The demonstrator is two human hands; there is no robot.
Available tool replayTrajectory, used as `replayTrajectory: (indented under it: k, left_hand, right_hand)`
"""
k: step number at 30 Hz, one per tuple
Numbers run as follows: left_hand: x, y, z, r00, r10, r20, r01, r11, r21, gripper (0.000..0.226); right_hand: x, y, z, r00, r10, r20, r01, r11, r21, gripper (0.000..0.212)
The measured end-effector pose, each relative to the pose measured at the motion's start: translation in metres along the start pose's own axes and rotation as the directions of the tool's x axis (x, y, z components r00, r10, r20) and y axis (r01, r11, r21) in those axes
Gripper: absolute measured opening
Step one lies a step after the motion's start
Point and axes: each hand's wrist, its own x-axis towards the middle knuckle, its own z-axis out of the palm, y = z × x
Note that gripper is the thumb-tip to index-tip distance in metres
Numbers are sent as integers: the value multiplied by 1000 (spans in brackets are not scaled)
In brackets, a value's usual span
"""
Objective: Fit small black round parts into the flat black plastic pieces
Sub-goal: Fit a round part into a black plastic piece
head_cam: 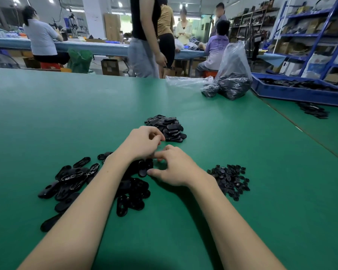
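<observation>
Green cloth covers the table [261, 221], and we use the spot where our two hands meet as our marker.

Nearest to us, on the left of that spot, lies a messy pile of flat black plastic pieces [70, 182]. It runs under our left arm. We think it sits there so the left hand can grab a piece fast.

On the right of the hands lies a heap of small black round parts [230, 180]. We guess it stays on that side so the right hand can pick from it.

At the meeting spot, our left hand [142, 145] has its fingers curled in, as if pinching something tiny, but we cannot tell what is in it. Our right hand [176, 166] has bent fingers too. Its thumb touches one flat piece [142, 170] that lies just below the left hand. It may be pressing a round part in, but the part is hidden, so we cannot tell.

Just past the hands sits a neat stack of flat pieces [170, 129]. We think these are the done ones, kept apart from the others.

Far past the hands, to the right, stand a clear bag of black parts [232, 75] and a blue tray [300, 94]. They probably hold spares.
</observation>
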Motion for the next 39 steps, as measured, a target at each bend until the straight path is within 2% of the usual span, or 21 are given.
replayTrajectory:
  k: [5,7,10,12,14,17,19,21,24,27,30,33,36,39]
  left_hand:
    - [0,0,0,1000,9,8,-9,1000,-29,20]
    - [-2,2,-1,1000,15,8,-15,999,-39,20]
    - [-6,8,1,996,56,75,-45,990,-133,14]
    - [-9,13,5,984,94,154,-49,962,-269,11]
    - [-11,19,11,980,102,170,-36,934,-356,10]
    - [-11,23,18,988,29,148,36,908,-417,10]
    - [-10,23,20,986,-18,165,90,893,-441,9]
    - [-11,23,21,984,-35,175,112,886,-450,9]
    - [-12,23,21,982,-39,183,122,873,-473,11]
    - [-13,24,20,979,-40,202,135,865,-483,14]
    - [-13,24,21,977,-49,207,145,866,-478,22]
    - [-12,23,22,978,-50,201,142,870,-473,28]
    - [-11,21,23,978,-54,200,144,871,-469,27]
    - [-10,19,25,980,-76,185,154,880,-450,27]
  right_hand:
    - [-2,3,-3,989,-22,-144,14,998,-58,24]
    - [-5,10,-13,977,45,-207,-39,999,33,22]
    - [-12,26,-37,941,183,-284,-99,953,286,18]
    - [-18,35,-51,936,245,-252,-131,907,399,20]
    - [-24,41,-59,942,275,-193,-173,889,423,17]
    - [-31,48,-69,927,344,-146,-281,900,333,9]
    - [-37,51,-79,902,419,-105,-409,907,103,6]
    - [-43,50,-87,863,500,-76,-505,857,-98,5]
    - [-49,48,-90,804,591,-61,-590,783,-196,28]
    - [-48,47,-89,773,634,-2,-618,753,-225,46]
    - [-45,49,-88,768,640,24,-620,752,-225,45]
    - [-43,52,-84,785,618,35,-597,771,-220,37]
    - [-41,53,-81,817,576,-10,-567,801,-193,19]
    - [-38,57,-79,872,488,-37,-488,873,21,6]
